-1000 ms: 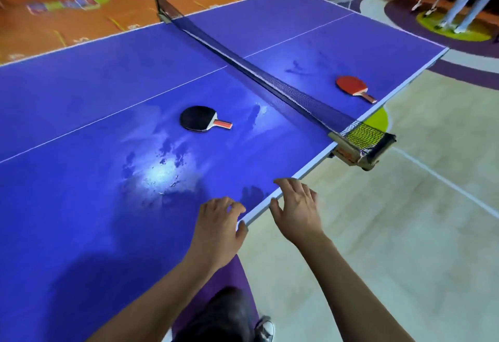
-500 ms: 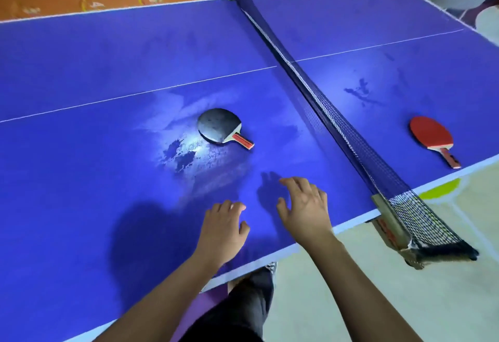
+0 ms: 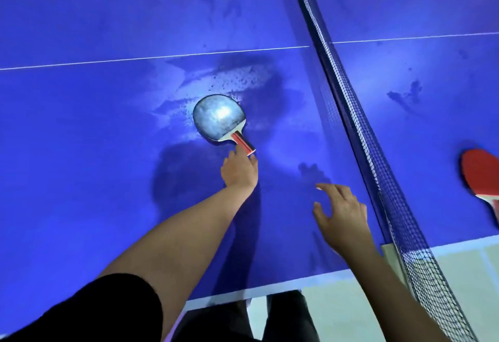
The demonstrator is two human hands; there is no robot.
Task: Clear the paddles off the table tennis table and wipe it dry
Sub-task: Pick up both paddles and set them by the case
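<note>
Reaching farther now, the left hand [image 3: 239, 170] touches the red handle of the black round paddle [image 3: 219, 117] on the wet blue table [image 3: 81, 152]; whether it grips is unclear. The right hand [image 3: 343, 217] hovers nearer, fingers spread, and a red rubber paddle [image 3: 478, 176] lies right of the mesh net [image 3: 351, 98].

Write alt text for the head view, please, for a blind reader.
A person's left hand reaches the red handle of a black paddle on a wet blue table; the right hand hovers open beside the net, red paddle beyond.
</note>
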